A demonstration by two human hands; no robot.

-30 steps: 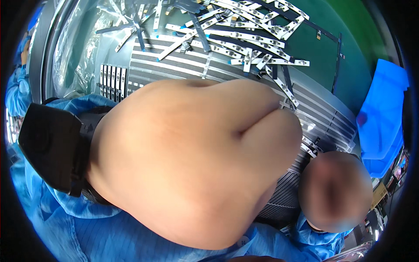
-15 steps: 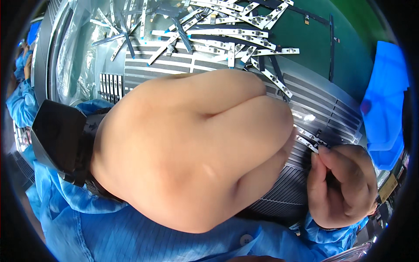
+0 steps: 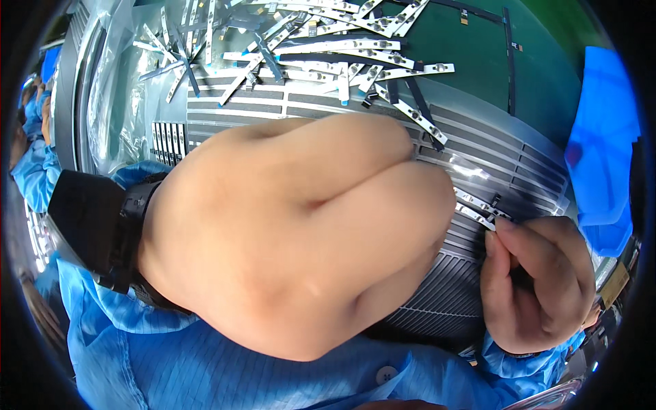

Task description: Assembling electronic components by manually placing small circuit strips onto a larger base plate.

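Note:
My left hand fills the middle of the view, its back up and its fingers folded together. Its fingertips are hidden, so what they hold does not show. At the right, my right hand pinches the end of a narrow white flexible circuit strip between thumb and index finger. That strip runs leftward behind my left fingers. Just above it lies a second similar strip with a small black tab. Both are over a grey slotted tray.
A loose pile of white and black strips covers the far side of the green mat. Several strips stand in a row at the tray's left. Clear plastic film lies far left, a blue bin far right. A co-worker's blue sleeve shows at left.
The whole view has shifted slightly, with the pile and tray now a little further left. Both hands keep nearly the same pose, and the right pinch still holds the strip's end.

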